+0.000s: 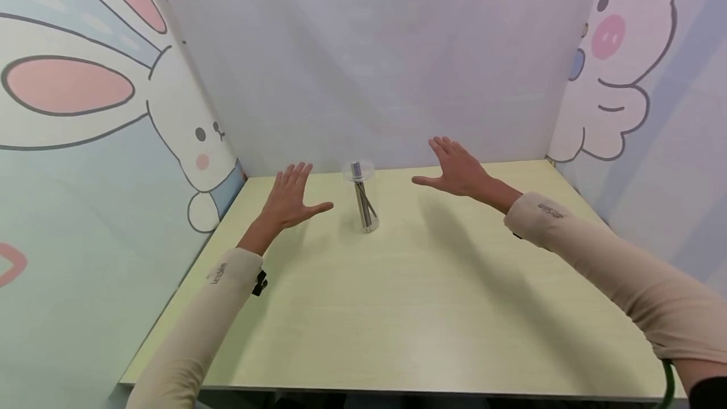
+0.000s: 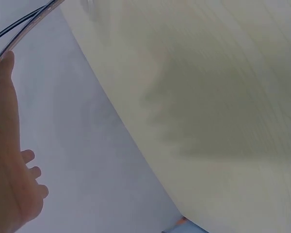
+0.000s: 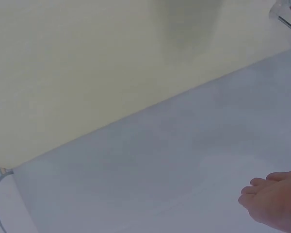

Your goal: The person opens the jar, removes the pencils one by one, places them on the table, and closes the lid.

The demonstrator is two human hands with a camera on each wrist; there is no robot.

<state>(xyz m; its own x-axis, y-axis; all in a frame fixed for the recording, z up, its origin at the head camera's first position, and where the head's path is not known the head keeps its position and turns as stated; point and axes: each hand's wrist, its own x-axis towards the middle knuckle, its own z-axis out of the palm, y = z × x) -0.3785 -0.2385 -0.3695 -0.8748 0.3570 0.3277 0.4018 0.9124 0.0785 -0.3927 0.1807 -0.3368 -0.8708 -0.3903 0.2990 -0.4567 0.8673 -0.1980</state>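
Observation:
A tall clear cup (image 1: 372, 225) with a wide rim stands near the back of the table, holding several slim metallic rods (image 1: 361, 201) that lean inside it. To its left my left hand (image 1: 289, 199) hovers over the table, fingers straight and thumb out toward the cup, holding nothing. On the other side my right hand (image 1: 459, 172) is raised with straight fingers and thumb spread, also holding nothing. In the left wrist view the rods (image 2: 26, 22) cross behind the thumb tip. The right wrist view catches the cup's base (image 3: 277, 10) at its top corner.
A pale wooden table (image 1: 363, 320) extends back to a plain light wall (image 1: 386, 62). Side walls carry cartoon drawings, a rabbit (image 1: 182, 118) at left and a pig-nosed figure (image 1: 636, 36) at right. Both arms cast shadows on the tabletop.

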